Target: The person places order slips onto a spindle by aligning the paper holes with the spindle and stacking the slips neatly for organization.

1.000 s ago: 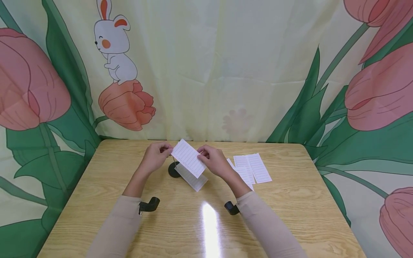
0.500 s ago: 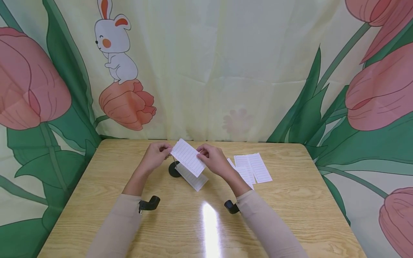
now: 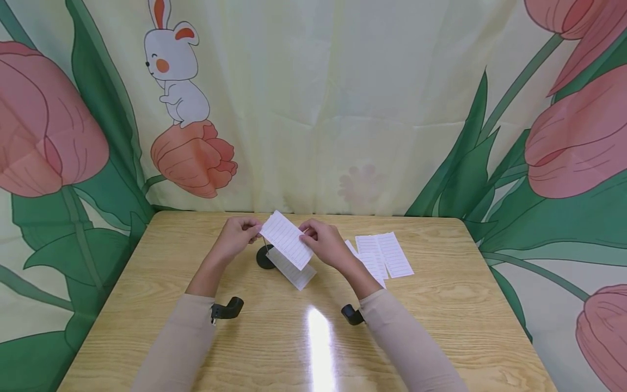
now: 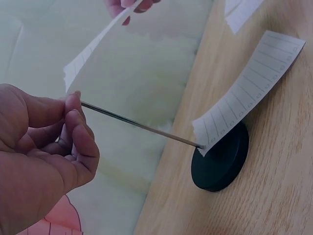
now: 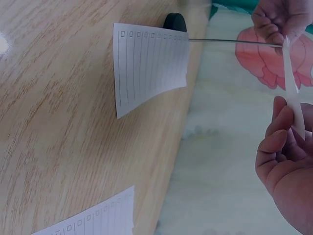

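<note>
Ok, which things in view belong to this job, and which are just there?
Part of the job:
paper slip, pinched by the right hand
metal spike, left hand at its tip
black base
lower slip at the spike's foot
loose slips to the right, probably, since they look alike

Just there:
printed curtain
black wrist mounts

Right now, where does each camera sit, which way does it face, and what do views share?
Head: on the person's head, facing forward and down at the light wooden table; left hand, right hand and beige sleeves show.
Left wrist: on that wrist, facing the thin metal spike and round black base; left hand at left, right fingers at top.
Right wrist: on that wrist, facing the lined white paper slip by the base; both hands at right.
Both wrist views share spike, base, slip.
</note>
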Demonstrator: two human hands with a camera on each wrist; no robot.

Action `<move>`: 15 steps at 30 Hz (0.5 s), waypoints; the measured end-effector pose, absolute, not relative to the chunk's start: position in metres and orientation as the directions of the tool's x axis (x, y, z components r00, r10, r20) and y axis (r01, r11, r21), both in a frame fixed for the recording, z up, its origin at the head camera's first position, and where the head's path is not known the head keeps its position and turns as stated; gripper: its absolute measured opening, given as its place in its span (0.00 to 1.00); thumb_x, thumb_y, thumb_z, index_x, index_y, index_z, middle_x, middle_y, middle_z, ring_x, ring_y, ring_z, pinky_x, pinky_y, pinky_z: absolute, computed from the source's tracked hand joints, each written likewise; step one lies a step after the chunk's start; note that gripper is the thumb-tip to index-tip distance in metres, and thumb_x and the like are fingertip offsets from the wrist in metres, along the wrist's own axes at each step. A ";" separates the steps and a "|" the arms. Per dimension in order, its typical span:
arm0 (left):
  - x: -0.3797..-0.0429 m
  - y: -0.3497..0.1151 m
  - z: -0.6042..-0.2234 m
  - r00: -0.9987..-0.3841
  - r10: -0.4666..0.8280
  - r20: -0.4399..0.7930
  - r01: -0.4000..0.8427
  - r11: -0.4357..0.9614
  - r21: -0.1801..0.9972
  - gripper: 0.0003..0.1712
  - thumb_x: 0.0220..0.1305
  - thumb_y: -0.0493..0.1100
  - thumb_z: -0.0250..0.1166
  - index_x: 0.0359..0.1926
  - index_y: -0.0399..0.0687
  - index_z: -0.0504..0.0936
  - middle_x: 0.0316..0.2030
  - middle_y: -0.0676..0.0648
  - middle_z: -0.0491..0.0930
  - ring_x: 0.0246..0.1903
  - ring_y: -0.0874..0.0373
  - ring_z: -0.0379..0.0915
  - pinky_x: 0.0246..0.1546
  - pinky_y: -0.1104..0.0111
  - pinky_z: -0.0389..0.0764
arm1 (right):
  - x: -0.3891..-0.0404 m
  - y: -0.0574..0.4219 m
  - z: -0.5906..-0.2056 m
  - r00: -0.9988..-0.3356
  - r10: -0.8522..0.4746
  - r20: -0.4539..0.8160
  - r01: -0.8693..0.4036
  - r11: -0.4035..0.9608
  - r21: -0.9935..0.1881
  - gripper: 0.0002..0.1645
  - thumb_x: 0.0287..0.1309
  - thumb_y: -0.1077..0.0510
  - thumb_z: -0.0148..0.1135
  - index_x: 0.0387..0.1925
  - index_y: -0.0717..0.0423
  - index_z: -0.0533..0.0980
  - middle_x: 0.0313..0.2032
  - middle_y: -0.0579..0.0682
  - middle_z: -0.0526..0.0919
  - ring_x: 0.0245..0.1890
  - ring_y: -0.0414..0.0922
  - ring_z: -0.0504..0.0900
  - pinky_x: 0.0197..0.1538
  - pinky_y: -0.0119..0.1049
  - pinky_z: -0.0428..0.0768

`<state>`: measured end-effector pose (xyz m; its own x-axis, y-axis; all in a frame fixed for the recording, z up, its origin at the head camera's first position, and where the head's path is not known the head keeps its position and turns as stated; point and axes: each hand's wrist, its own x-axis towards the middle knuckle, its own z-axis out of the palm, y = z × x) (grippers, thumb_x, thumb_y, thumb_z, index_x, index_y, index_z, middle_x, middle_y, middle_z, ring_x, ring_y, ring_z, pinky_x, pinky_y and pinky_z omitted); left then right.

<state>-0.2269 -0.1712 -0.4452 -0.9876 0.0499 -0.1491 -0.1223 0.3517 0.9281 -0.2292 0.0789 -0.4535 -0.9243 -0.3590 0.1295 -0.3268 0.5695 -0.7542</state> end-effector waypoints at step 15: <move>-0.229 -0.176 -0.461 -0.981 0.077 -0.179 -0.150 0.287 0.946 0.13 0.77 0.34 0.56 0.52 0.27 0.81 0.36 0.45 0.81 0.35 0.58 0.73 0.38 0.70 0.79 | -0.229 0.079 -0.457 -0.930 -0.352 0.106 -0.307 0.587 -0.749 0.09 0.69 0.60 0.66 0.48 0.57 0.82 0.36 0.51 0.88 0.35 0.41 0.85 0.41 0.35 0.83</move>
